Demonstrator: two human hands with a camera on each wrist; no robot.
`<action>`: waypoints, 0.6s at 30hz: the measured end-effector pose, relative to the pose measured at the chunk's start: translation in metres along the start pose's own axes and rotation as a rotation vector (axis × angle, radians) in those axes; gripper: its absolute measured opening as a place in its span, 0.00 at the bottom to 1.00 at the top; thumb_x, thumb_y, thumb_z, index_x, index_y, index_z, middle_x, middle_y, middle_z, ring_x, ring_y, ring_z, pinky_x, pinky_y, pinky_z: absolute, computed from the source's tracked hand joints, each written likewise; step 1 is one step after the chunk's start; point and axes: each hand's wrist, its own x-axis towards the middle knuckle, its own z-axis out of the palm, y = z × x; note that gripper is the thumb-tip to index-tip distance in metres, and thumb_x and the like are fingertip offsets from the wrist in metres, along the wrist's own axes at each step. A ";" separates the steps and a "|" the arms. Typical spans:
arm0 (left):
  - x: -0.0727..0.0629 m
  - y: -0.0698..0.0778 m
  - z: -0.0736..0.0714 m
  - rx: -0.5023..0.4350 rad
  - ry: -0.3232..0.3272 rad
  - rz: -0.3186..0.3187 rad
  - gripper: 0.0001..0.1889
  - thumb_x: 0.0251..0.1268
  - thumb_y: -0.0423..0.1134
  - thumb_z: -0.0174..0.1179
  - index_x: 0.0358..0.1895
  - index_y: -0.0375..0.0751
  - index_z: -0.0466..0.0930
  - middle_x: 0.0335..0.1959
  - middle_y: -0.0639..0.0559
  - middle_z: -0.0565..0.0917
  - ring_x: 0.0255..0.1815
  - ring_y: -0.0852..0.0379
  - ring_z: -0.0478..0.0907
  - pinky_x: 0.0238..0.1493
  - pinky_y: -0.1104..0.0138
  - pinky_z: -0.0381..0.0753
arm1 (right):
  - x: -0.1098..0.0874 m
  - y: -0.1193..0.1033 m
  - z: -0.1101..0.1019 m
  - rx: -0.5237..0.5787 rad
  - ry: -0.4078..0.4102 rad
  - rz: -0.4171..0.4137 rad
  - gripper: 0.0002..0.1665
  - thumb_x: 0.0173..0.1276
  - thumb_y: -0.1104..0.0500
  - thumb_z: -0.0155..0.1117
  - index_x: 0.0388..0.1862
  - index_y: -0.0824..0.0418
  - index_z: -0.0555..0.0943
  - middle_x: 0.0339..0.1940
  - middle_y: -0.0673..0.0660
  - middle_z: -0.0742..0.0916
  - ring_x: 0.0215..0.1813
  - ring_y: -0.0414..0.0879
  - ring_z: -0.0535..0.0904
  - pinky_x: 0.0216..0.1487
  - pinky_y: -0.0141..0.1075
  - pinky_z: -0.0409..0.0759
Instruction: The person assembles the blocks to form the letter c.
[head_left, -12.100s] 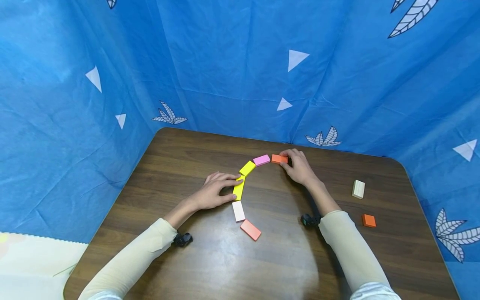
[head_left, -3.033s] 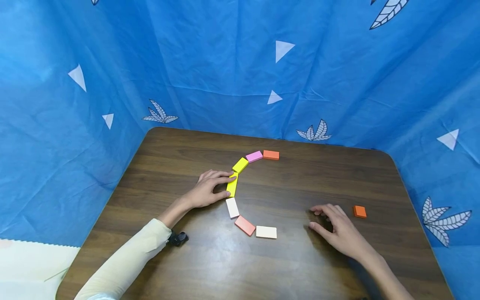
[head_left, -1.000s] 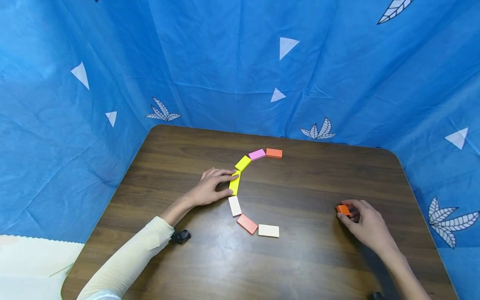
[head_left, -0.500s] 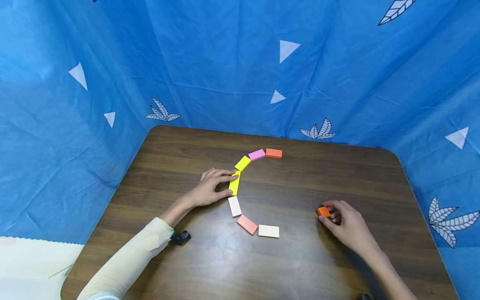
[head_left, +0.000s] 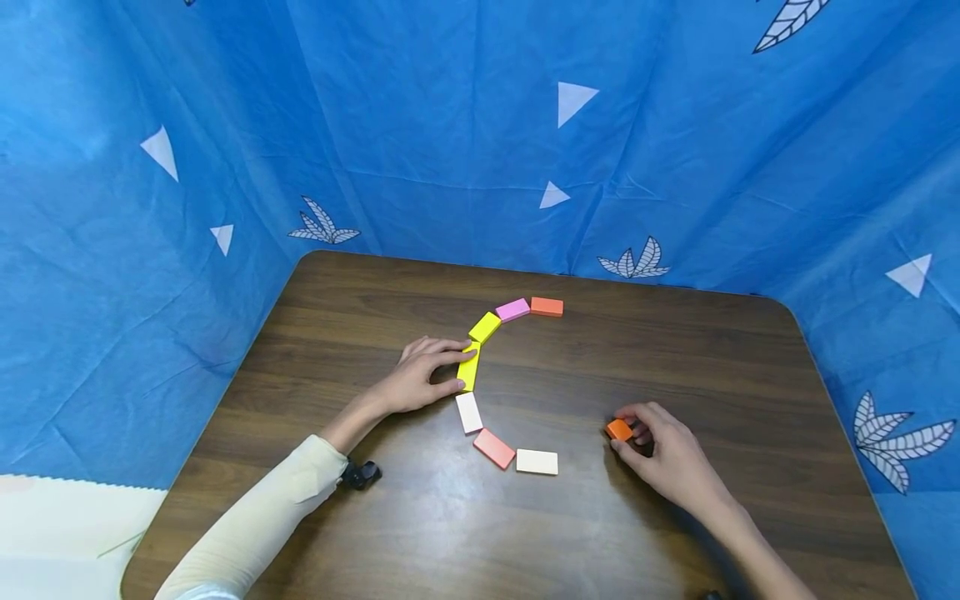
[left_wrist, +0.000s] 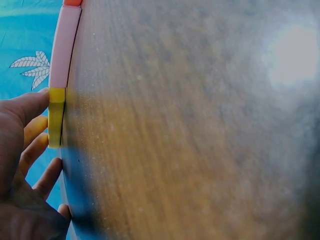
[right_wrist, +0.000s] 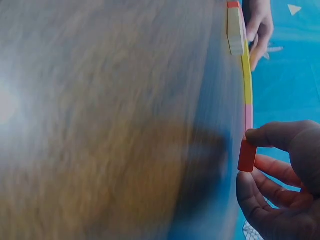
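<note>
In the head view my left hand (head_left: 420,375) rests its fingertips and thumb on a yellow block (head_left: 468,372). That block sits in a curved row on the table. Above it in the row lie a second yellow block (head_left: 485,327), a pink block (head_left: 513,310) and a red-orange block (head_left: 547,307). Below it come a white block (head_left: 468,413), a salmon block (head_left: 494,448) and a cream block (head_left: 537,462). To the right of the row my right hand (head_left: 667,454) pinches a small orange block (head_left: 619,429) between thumb and fingers, seen closer as an orange block (right_wrist: 247,155) in the right wrist view.
A brown wood-grain table (head_left: 675,358) with rounded corners bears all the blocks. Blue patterned cloth (head_left: 465,133) hangs behind it and at both sides. Camera bands are on the wrists, the left camera (head_left: 362,475) being plainly seen.
The cream block joined the row's lower end earlier. My right hand has since gripped the small orange block at the right and carried it left. My left hand stays on the yellow block.
</note>
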 end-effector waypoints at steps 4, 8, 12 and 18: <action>0.000 0.001 0.001 0.000 0.004 0.004 0.30 0.75 0.48 0.69 0.77 0.52 0.77 0.81 0.54 0.75 0.81 0.46 0.68 0.86 0.33 0.45 | -0.001 -0.007 0.004 0.018 -0.017 -0.010 0.21 0.63 0.60 0.84 0.54 0.57 0.86 0.43 0.49 0.87 0.39 0.37 0.82 0.39 0.31 0.85; 0.000 0.001 0.001 -0.002 0.003 0.002 0.30 0.75 0.48 0.69 0.78 0.52 0.77 0.81 0.54 0.75 0.80 0.46 0.68 0.86 0.33 0.46 | 0.000 -0.014 0.007 0.058 -0.043 -0.005 0.21 0.62 0.59 0.85 0.51 0.56 0.86 0.42 0.48 0.86 0.38 0.36 0.80 0.38 0.29 0.84; 0.000 0.001 0.000 -0.006 0.002 0.001 0.31 0.75 0.48 0.69 0.78 0.53 0.76 0.81 0.55 0.75 0.80 0.46 0.69 0.85 0.33 0.46 | 0.001 -0.021 0.013 0.106 -0.084 -0.001 0.20 0.62 0.58 0.85 0.50 0.55 0.85 0.40 0.47 0.85 0.37 0.36 0.79 0.38 0.29 0.84; 0.000 0.002 0.000 -0.009 -0.007 -0.004 0.31 0.76 0.49 0.69 0.79 0.53 0.75 0.82 0.55 0.74 0.81 0.45 0.67 0.86 0.34 0.45 | 0.001 -0.030 0.021 0.104 -0.129 -0.007 0.21 0.61 0.56 0.86 0.50 0.54 0.86 0.37 0.45 0.83 0.37 0.34 0.77 0.37 0.28 0.82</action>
